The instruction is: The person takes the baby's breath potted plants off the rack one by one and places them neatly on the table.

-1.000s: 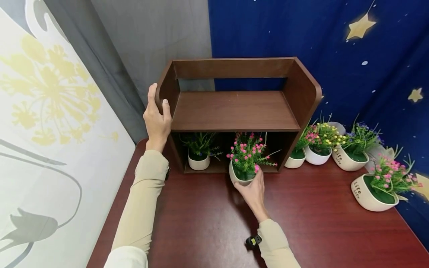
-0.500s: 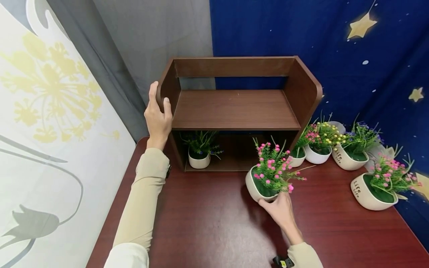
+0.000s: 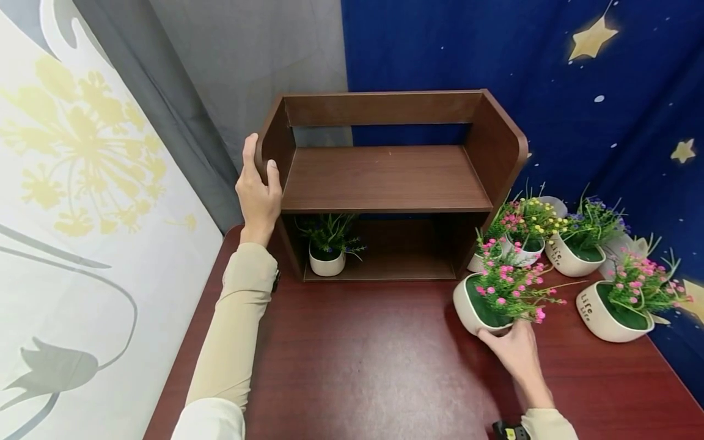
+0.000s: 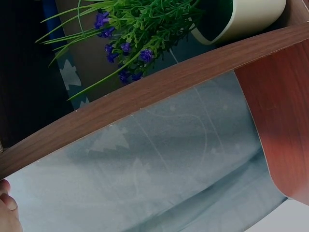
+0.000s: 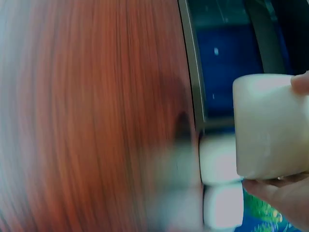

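My right hand (image 3: 516, 353) grips a white pot of pink flowers (image 3: 477, 305) by its rim and side, holding it tilted over the table, right of the shelf's lower front corner. In the right wrist view the white pot (image 5: 270, 128) sits between thumb and fingers. My left hand (image 3: 258, 198) holds the left side panel of the brown wooden shelf (image 3: 387, 177), its thumb and fingers on either side of the front edge. Inside the lower compartment, at the left, stands a small white pot of blue-purple flowers (image 3: 327, 264). Its purple blooms (image 4: 146, 55) show in the left wrist view.
Right of the shelf stand several potted plants, among them a white pot of purple flowers (image 3: 572, 256) and a "Life" pot of pink flowers (image 3: 610, 318) near the right table edge. A patterned white panel (image 3: 110, 256) rises on the left. Curtains hang behind the shelf.
My right hand has carried the pink-flower pot out from the front of the lower compartment, rightward and slightly nearer me. The left hand has stayed on the shelf panel.
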Demonstrator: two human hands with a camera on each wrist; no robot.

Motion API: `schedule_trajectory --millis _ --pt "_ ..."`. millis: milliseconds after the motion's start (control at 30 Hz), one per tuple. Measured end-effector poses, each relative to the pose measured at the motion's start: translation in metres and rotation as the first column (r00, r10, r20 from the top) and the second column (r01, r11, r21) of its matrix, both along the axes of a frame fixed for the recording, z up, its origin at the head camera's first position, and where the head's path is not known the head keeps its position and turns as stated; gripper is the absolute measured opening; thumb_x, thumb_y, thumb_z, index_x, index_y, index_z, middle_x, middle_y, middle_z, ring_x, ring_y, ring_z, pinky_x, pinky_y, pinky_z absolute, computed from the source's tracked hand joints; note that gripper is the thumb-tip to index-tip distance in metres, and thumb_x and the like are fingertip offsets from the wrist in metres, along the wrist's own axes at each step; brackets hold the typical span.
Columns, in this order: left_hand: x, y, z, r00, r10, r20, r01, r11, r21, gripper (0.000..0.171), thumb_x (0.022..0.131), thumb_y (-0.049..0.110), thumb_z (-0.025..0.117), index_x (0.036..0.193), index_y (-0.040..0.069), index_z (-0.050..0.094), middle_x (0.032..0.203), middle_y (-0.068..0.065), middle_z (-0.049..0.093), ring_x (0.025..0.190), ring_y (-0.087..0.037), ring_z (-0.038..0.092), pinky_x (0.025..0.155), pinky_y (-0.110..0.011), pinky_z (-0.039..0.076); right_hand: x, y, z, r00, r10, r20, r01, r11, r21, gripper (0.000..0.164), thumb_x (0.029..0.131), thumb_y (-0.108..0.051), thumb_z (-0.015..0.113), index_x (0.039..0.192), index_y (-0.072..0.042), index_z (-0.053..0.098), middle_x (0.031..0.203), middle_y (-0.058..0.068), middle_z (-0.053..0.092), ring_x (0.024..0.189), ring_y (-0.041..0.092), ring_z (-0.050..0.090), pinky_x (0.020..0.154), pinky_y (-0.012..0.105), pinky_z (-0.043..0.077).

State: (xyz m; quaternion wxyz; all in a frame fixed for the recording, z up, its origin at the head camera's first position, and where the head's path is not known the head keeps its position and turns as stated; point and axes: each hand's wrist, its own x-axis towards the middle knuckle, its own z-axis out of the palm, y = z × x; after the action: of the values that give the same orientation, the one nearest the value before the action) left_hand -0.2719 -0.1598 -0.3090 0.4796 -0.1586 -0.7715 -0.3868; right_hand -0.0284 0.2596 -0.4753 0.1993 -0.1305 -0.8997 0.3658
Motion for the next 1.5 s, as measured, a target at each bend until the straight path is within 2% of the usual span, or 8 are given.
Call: schedule_trajectory --millis 133,400,600,733,1000,1233,1367,1500 --pt "0.0 0.0 0.0 1.0 0.0 0.003 0.0 1.0 0.001 0.045 0.095 0.025 0.044 0.139 0.013 0.041 0.135 0.006 0.049 0.105 -0.02 0.058 0.084 -0.041 0.046 0.002 0.021 0.002 0.999 -0.033 0.016 0.033 0.999 0.008 0.048 0.062 -0.011 0.078 0.101 0.006 0.056 0.087 0.023 0.06 0.082 0.033 0.056 0.072 0.04 0.037" --pt "0.0 0.0 -0.002 1.0 0.006 0.003 -0.006 1.0 -0.001 0.045 0.095 0.026 0.042 0.139 0.013 0.041 0.136 0.006 0.048 0.105 -0.021 0.058 0.085 -0.04 0.046 0.003 0.059 0.003 0.992 -0.118 0.035 0.119 0.992 -0.028 0.057 0.066 -0.013 0.079 0.111 0.009 0.051 0.099 0.027 0.058 0.093 0.037 0.053 0.079 0.043 0.035" --pt "-0.001 -0.001 0.0 1.0 0.012 -0.003 -0.012 1.0 0.001 0.045 0.095 0.026 0.043 0.139 0.014 0.041 0.134 0.005 0.05 0.103 -0.022 0.059 0.083 -0.041 0.046 0.001 0.082 -0.005 0.989 -0.144 0.041 0.147 0.986 -0.079 0.078 0.066 -0.01 0.078 0.134 0.0 0.039 0.12 0.023 0.051 0.109 0.034 0.047 0.093 0.037 0.031" --pt "-0.001 0.0 0.001 1.0 0.014 -0.002 -0.014 1.0 -0.002 0.045 0.096 0.026 0.042 0.139 0.014 0.04 0.134 0.005 0.049 0.1 -0.024 0.06 0.081 -0.042 0.047 -0.001 0.091 -0.014 0.987 -0.153 0.044 0.157 0.981 -0.113 0.084 0.067 -0.008 0.075 0.138 -0.001 0.032 0.126 0.024 0.046 0.114 0.036 0.043 0.098 0.038 0.028" --pt "0.0 0.0 -0.003 1.0 0.012 0.009 -0.012 1.0 0.012 0.045 0.095 0.027 0.042 0.139 0.015 0.042 0.135 0.006 0.049 0.104 -0.022 0.058 0.085 -0.041 0.045 -0.005 0.104 -0.024 0.988 -0.136 0.069 0.143 0.983 -0.115 0.08 0.067 -0.009 0.072 0.134 0.005 0.029 0.124 0.03 0.041 0.115 0.041 0.039 0.098 0.043 0.026" --pt "0.001 0.0 -0.003 1.0 0.009 -0.005 -0.009 1.0 0.007 0.045 0.095 0.026 0.043 0.139 0.015 0.042 0.134 0.006 0.049 0.102 -0.023 0.059 0.083 -0.042 0.046 -0.01 0.116 -0.027 0.99 -0.111 0.086 0.123 0.982 -0.143 0.084 0.07 -0.008 0.071 0.138 0.004 0.024 0.129 0.03 0.037 0.12 0.04 0.034 0.103 0.039 0.022" --pt "0.001 -0.001 -0.002 1.0 0.01 -0.015 -0.01 1.0 0.01 0.045 0.095 0.026 0.043 0.138 0.014 0.042 0.135 0.006 0.049 0.103 -0.023 0.059 0.083 -0.042 0.046 -0.008 0.12 -0.027 0.986 -0.1 0.133 0.12 0.981 -0.155 0.082 0.073 -0.011 0.071 0.137 0.008 0.022 0.129 0.032 0.036 0.118 0.041 0.034 0.101 0.043 0.023" --pt "0.001 0.0 -0.002 1.0 0.011 -0.011 -0.011 1.0 0.007 0.045 0.095 0.026 0.042 0.139 0.015 0.042 0.136 0.006 0.048 0.104 -0.023 0.058 0.084 -0.042 0.045 -0.006 0.125 -0.027 0.987 -0.082 0.136 0.107 0.977 -0.186 0.085 0.075 -0.011 0.071 0.139 0.006 0.017 0.133 0.032 0.033 0.121 0.04 0.032 0.103 0.039 0.021"
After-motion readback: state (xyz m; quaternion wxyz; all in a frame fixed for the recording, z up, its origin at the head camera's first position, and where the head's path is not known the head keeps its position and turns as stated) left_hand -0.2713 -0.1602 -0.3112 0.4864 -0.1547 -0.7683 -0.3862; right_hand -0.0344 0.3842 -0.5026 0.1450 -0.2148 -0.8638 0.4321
